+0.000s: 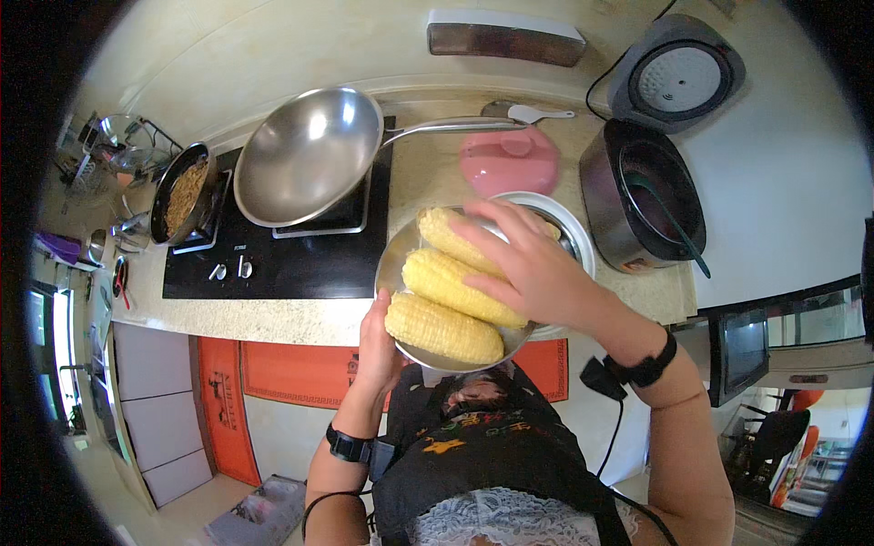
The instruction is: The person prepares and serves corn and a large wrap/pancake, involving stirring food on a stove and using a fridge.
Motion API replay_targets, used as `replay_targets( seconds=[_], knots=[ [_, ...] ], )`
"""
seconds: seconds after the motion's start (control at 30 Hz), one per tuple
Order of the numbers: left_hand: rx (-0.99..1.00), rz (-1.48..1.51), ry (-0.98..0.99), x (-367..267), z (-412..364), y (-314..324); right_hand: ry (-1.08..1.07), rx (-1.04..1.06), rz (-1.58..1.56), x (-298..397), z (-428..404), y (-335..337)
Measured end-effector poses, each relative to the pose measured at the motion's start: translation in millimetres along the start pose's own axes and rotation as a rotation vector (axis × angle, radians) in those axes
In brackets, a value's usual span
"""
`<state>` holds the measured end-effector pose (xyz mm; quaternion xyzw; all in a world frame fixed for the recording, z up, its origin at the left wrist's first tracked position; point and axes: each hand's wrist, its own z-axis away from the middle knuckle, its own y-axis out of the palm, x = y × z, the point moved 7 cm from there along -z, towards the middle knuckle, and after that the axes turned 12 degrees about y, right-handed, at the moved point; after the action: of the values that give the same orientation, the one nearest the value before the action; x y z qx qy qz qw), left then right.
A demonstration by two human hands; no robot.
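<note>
My left hand (379,341) holds the left rim of a round metal dish (396,254) at the counter's front edge. Several peeled corn cobs (444,327) lie side by side in the dish. My right hand (529,266) reaches over them from the right, its fingers spread across the upper cobs; whether it grips one cannot be told. Behind the dish, partly under my right hand, stands a white-rimmed pot or bowl (580,235). A pink lid (512,164) lies on the counter beyond it.
A steel wok (311,160) is on the black gas hob (287,273), its handle pointing right. Left of it sits a pan of brown food (186,198). An open rice cooker (608,198) with a green utensil (672,222) stands at the right, and a white rice paddle (539,114) lies behind.
</note>
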<state>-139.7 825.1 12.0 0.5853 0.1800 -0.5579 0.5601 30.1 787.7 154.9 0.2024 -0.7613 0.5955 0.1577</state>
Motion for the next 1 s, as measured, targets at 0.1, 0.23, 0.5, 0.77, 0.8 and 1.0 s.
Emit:
replay_targets(
  seconds=[0.1, 0.23, 0.5, 0.77, 0.8, 1.0],
  knots=[
    [-0.030, -0.011, -0.011, 1.0, -7.6, 1.4, 0.034, 0.013, 0.086, 3.5, 24.7, -2.6],
    [0.061, 0.024, 0.032, -3.8, -21.5, 14.1, 0.115, -0.005, 0.196, 11.7, 38.8, -1.2],
    [0.261, -0.088, -0.050, 5.5, -47.8, 40.6, 0.307, -0.045, 0.421, 3.9, 67.3, -6.4],
    [0.565, -0.058, -0.269, 30.8, -19.2, 113.0, 0.522, -0.187, 0.479, 15.2, 145.8, -37.9],
    [0.594, -0.038, -0.295, 30.3, -8.2, 127.8, 0.554, -0.204, 0.493, 17.0, 159.8, -42.9],
    [0.691, -0.080, -0.292, 60.4, 46.3, 173.4, 0.719, -0.264, 0.488, 32.4, 239.7, -59.5]
  ],
)
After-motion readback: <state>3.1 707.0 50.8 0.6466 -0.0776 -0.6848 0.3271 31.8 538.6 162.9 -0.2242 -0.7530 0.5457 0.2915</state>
